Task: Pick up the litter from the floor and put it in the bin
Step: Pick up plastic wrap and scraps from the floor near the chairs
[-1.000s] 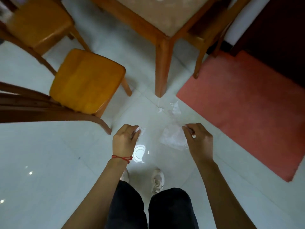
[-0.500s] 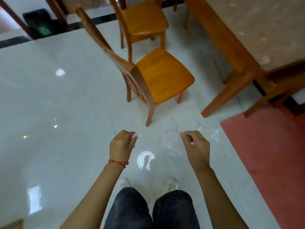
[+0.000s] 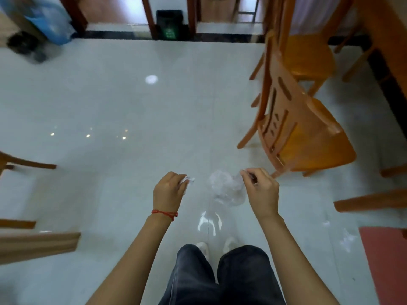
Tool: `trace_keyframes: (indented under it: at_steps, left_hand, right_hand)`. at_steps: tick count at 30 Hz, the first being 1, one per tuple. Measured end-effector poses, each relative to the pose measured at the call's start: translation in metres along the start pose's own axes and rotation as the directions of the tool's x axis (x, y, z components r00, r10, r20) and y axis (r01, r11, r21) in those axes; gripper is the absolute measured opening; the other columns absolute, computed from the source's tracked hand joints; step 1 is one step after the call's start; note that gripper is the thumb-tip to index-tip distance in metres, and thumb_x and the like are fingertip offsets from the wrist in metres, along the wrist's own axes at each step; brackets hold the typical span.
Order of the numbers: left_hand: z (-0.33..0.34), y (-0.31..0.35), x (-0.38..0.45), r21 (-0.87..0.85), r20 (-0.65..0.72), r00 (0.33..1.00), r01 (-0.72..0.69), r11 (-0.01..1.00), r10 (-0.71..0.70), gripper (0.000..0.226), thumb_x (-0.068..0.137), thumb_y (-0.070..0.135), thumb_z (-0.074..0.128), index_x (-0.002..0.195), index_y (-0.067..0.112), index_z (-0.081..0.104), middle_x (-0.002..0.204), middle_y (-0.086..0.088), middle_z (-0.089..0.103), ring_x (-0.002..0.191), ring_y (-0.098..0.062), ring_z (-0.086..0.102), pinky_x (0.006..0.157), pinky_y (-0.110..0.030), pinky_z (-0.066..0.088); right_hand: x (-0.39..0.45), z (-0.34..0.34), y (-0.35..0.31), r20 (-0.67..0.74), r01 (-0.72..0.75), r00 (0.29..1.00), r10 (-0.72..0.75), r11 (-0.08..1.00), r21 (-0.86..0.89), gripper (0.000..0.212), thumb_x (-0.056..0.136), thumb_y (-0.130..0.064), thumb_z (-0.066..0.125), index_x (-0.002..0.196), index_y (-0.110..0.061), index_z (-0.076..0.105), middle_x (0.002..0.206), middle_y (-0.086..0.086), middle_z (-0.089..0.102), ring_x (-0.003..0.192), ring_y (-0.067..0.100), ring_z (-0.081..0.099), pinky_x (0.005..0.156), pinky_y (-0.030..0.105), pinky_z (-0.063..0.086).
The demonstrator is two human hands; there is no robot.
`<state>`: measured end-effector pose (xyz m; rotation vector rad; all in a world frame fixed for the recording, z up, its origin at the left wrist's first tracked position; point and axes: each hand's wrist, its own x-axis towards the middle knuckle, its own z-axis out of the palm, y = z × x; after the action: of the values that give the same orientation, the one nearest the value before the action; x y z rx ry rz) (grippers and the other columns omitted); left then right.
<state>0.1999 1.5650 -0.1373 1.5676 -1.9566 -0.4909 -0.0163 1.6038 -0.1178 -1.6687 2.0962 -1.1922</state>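
Note:
My left hand (image 3: pixel 169 190) is curled round a small crumpled white scrap of paper (image 3: pixel 186 180) that pokes out past the fingers. My right hand (image 3: pixel 261 191) pinches the edge of a clear plastic bag (image 3: pixel 226 191), which hangs between the two hands above the floor. A black bin with a green mark (image 3: pixel 169 24) stands far ahead against the wall, between two wooden posts. More white scraps (image 3: pixel 346 239) lie on the floor at the lower right, beside the red mat.
Two orange wooden chairs (image 3: pixel 308 137) and a table edge (image 3: pixel 389 36) fill the right side. Chair legs (image 3: pixel 33 165) and a wooden piece (image 3: pixel 39 245) jut in from the left. A red mat (image 3: pixel 387 265) lies at the lower right. A blue bag (image 3: pixel 44 18) stands at the far left.
The view has swung left, away from the table and mat, bringing the open floor and the black bin into sight. Both hands keep the same hold on the paper and the bag.

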Motion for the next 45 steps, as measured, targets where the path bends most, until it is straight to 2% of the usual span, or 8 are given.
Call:
trace_keyframes:
  at_steps: [2, 6, 14, 20, 30, 40, 45]
  left_hand:
    - [-0.012, -0.018, 0.014, -0.004, -0.041, 0.998, 0.052, 0.999, -0.052, 0.011, 0.066, -0.004, 0.079, 0.07, 0.002, 0.07, 0.058, -0.011, 0.06, 0.051, -0.023, 0.056, 0.048, -0.026, 0.046]
    - [-0.023, -0.043, 0.054, -0.019, -0.097, 0.987, 0.126, 0.992, -0.127, 0.009, 0.068, -0.002, 0.078, 0.068, 0.002, 0.07, 0.058, -0.012, 0.06, 0.051, -0.026, 0.056, 0.047, -0.032, 0.047]
    - [-0.022, -0.072, 0.178, 0.003, -0.152, 0.978, 0.142, 0.99, -0.14, 0.007, 0.068, -0.005, 0.076, 0.071, -0.002, 0.07, 0.061, -0.016, 0.062, 0.054, -0.028, 0.059, 0.048, -0.035, 0.049]
    - [-0.037, -0.092, 0.274, 0.05, -0.188, 0.976, 0.121, 0.991, -0.109, 0.011, 0.065, -0.009, 0.077, 0.071, -0.003, 0.07, 0.059, -0.016, 0.062, 0.05, -0.027, 0.058, 0.048, -0.031, 0.049]
    - [-0.05, -0.164, 0.457, 0.029, -0.177, 0.982, 0.072, 0.997, -0.066, 0.01, 0.066, -0.004, 0.078, 0.072, -0.003, 0.07, 0.061, -0.016, 0.063, 0.052, -0.028, 0.06, 0.048, -0.035, 0.052]
    - [-0.076, -0.244, 0.663, 0.007, -0.12, 0.993, -0.021, 1.0, 0.022, 0.011, 0.065, -0.005, 0.078, 0.072, -0.005, 0.07, 0.061, -0.017, 0.062, 0.052, -0.027, 0.06, 0.049, -0.033, 0.051]
    - [-0.063, -0.269, 0.75, -0.005, -0.111, 0.994, -0.004, 1.0, 0.003, 0.009, 0.067, -0.005, 0.076, 0.073, -0.003, 0.07, 0.064, -0.017, 0.063, 0.054, -0.027, 0.06, 0.051, -0.032, 0.05]
  right_hand:
    - [0.022, 0.021, -0.015, 0.017, 0.044, 0.999, -0.044, 0.999, 0.018, 0.004, 0.077, 0.0, 0.07, 0.077, 0.001, 0.066, 0.068, 0.012, 0.064, 0.058, 0.018, 0.055, 0.056, 0.015, 0.039]
    - [0.069, 0.061, -0.036, 0.049, 0.117, 0.992, -0.12, 0.992, 0.05, 0.004, 0.077, -0.001, 0.07, 0.077, 0.001, 0.066, 0.067, 0.012, 0.064, 0.057, 0.022, 0.056, 0.054, 0.023, 0.043]
    - [0.19, 0.133, -0.042, 0.096, 0.174, 0.978, -0.186, 0.977, 0.127, 0.004, 0.077, 0.0, 0.069, 0.078, 0.002, 0.066, 0.069, 0.013, 0.065, 0.06, 0.02, 0.058, 0.055, 0.027, 0.048]
    - [0.288, 0.173, -0.05, 0.141, 0.22, 0.961, -0.237, 0.967, 0.126, 0.004, 0.077, 0.001, 0.07, 0.078, 0.002, 0.066, 0.069, 0.013, 0.066, 0.06, 0.022, 0.059, 0.055, 0.028, 0.05]
    - [0.437, 0.279, -0.072, 0.113, 0.177, 0.976, -0.188, 0.979, 0.1, 0.004, 0.077, 0.002, 0.069, 0.076, 0.003, 0.065, 0.068, 0.013, 0.064, 0.059, 0.023, 0.058, 0.055, 0.033, 0.049]
    - [0.589, 0.389, -0.111, 0.063, 0.049, 0.996, -0.055, 0.994, 0.093, 0.004, 0.08, -0.002, 0.067, 0.083, 0.001, 0.066, 0.073, 0.012, 0.064, 0.064, 0.019, 0.057, 0.06, 0.023, 0.045]
    - [0.673, 0.433, -0.119, 0.03, 0.064, 0.997, -0.067, 0.994, 0.085, 0.002, 0.079, -0.001, 0.068, 0.079, 0.0, 0.066, 0.07, 0.011, 0.063, 0.062, 0.016, 0.055, 0.058, 0.023, 0.044]
